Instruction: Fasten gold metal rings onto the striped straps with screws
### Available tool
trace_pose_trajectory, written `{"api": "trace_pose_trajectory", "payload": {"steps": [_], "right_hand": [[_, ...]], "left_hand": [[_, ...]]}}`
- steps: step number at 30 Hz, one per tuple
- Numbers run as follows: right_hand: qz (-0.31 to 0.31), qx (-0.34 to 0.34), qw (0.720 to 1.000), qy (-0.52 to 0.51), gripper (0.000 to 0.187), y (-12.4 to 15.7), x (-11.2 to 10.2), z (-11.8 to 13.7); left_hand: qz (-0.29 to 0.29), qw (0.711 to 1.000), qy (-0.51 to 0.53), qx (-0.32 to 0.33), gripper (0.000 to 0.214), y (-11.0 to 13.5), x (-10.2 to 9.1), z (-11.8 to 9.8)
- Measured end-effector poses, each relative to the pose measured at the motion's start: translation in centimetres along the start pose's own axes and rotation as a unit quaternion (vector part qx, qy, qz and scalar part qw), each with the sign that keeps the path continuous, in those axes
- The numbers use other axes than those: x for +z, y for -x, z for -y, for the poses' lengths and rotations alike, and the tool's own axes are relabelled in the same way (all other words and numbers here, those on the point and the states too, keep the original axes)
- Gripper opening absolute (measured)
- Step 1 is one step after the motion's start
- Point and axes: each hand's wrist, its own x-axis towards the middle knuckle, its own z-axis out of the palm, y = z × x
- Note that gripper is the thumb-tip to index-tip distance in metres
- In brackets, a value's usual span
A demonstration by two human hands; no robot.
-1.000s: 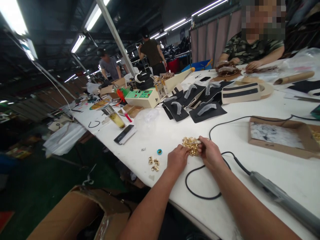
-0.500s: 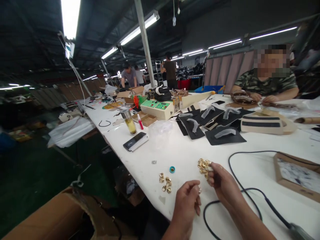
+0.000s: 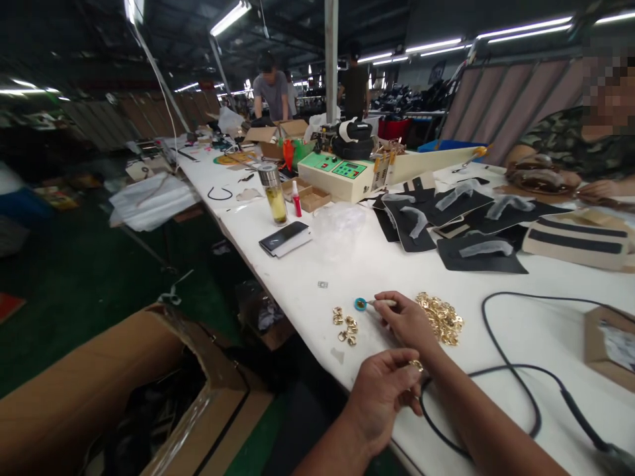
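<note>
My left hand (image 3: 381, 400) pinches a small gold metal ring-like fitting (image 3: 417, 365) above the table's front edge. Beyond it, my right hand (image 3: 405, 322) is closed on a thin pale stick-like tool (image 3: 385, 302), whose tip reaches a small round blue cap (image 3: 360, 304). Something dark yellow shows inside the cap. A large heap of gold fittings (image 3: 441, 317) lies to the right of my right hand, partly behind my wrist. Several more gold fittings (image 3: 350, 326) form a small group to the left of my hands.
A black cable (image 3: 510, 367) loops across the white table at right, near a cardboard tray (image 3: 612, 344). Farther back are a phone (image 3: 285, 238), a glass bottle (image 3: 274, 198), black panels (image 3: 479, 254) and a green-topped machine (image 3: 337, 168). A co-worker (image 3: 555, 142) sits at far right.
My right hand has moved from beside the gold heap leftward to the blue cap, bringing the pale tool's tip to it. My left hand still holds a fitting. The camera view has shifted.
</note>
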Motion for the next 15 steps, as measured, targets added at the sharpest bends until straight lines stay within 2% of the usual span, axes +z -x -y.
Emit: {"api": "trace_pose_trajectory", "payload": {"steps": [6, 12, 15], "right_hand": [[-0.032, -0.044, 0.997, 0.061, 0.039, 0.42, 0.70, 0.02], [-0.062, -0.006, 0.998, 0.028, 0.044, 0.62, 0.70, 0.34], [-0.072, -0.008, 0.996, 0.042, 0.043, 0.58, 0.79, 0.40]], "left_hand": [[0.005, 1.000, 0.001, -0.015, 0.047, -0.16, -0.53, 0.08], [0.013, 1.000, 0.012, -0.007, 0.041, -0.48, -0.57, 0.24], [0.013, 1.000, 0.014, -0.003, 0.039, -0.62, -0.46, 0.32]]}}
